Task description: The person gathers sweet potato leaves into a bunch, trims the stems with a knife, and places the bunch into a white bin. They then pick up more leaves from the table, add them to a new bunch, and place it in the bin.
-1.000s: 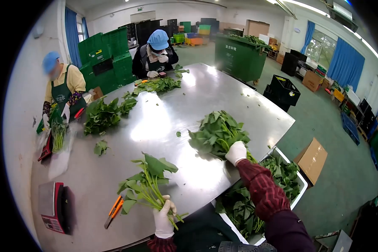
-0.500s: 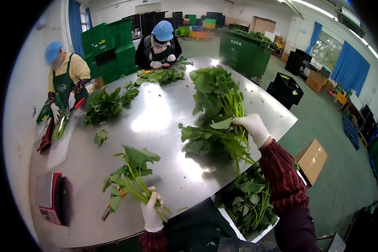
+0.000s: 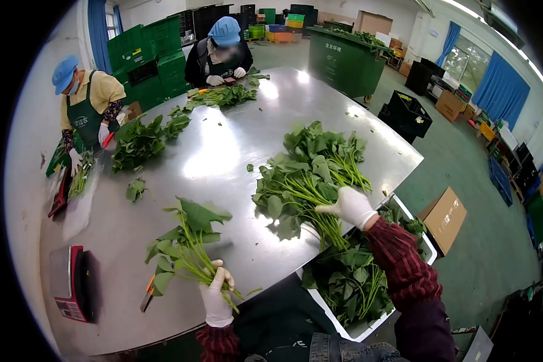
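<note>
My left hand (image 3: 216, 297), in a white glove, is closed around the stems of a small bunch of leafy greens (image 3: 190, 244) over the near side of the table. My right hand (image 3: 353, 208), also gloved, is at the stems of a large pile of leafy greens (image 3: 301, 187) lying on the metal table (image 3: 223, 199). Its thumb stretches left over the stems, apart from the fingers, which are partly hidden. An orange-handled knife (image 3: 147, 294) lies left of my left hand.
A white crate of greens (image 3: 350, 289) stands below the table edge. A red scale (image 3: 72, 283) is at the left. Two people in blue caps work across the table, near more greens (image 3: 140, 142). A cardboard box (image 3: 443, 220) and a green bin (image 3: 344, 63) stand beyond.
The large bunch at my right hand has come down and spread across the table. My right hand has lowered slightly and its thumb has moved away from the fingers. My left hand keeps its bunch.
</note>
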Demonstrator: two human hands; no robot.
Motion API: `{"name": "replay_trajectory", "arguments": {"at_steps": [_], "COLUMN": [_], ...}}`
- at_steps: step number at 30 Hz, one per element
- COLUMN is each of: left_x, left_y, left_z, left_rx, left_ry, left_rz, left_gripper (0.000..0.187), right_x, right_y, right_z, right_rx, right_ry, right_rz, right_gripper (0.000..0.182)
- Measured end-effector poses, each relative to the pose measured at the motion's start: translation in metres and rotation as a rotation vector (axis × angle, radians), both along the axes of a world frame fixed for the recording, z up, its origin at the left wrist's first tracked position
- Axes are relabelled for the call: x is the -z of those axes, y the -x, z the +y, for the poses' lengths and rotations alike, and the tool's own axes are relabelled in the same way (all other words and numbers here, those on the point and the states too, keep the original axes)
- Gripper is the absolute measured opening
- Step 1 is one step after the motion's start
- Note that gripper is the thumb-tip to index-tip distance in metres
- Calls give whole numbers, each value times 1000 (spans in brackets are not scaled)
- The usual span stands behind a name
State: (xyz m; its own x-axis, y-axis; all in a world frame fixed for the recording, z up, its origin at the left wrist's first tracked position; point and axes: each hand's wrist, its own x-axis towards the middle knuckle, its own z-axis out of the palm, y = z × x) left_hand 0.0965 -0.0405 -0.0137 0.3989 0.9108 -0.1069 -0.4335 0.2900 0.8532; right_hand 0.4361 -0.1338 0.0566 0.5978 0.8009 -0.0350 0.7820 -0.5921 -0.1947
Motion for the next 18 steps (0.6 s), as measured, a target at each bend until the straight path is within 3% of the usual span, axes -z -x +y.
{"name": "replay_trajectory", "arguments": {"at_steps": [1,2,4,5,6,10,12,15,18], "left_x": [-2,-3,-5,-6,-5,-5,-6,-7,-6], "left_y": [0,-1,0,2,4,8,10,10,9], "left_z": [-2,-3,-4,-1,2,6,9,11,11], "left_rx": [7,5,10,7,1,-64,-70,-79,-103], "left_ry": [5,3,2,-5,-11,-42,-49,-51,-53], "left_rz": [25,27,38,38,31,24,25,19,2], "left_gripper": [19,19,19,19,19,21,21,20,20], "right_x": [17,44,77,78,82,17,-27,-68,-51], "right_y": [-2,-4,-8,-14,-30,-64,-52,-23,16], "right_z": [4,7,12,17,26,36,36,34,49], "right_rx": [6,-41,-106,-46,-142,-323,-48,-77,-46], "right_ry": [57,77,71,97,93,-91,-536,-646,-557], "right_rz": [18,-58,-76,2,-10,-389,-211,-405,-446], "right_gripper": [80,76,64,43,30,22,20,18,14]}}
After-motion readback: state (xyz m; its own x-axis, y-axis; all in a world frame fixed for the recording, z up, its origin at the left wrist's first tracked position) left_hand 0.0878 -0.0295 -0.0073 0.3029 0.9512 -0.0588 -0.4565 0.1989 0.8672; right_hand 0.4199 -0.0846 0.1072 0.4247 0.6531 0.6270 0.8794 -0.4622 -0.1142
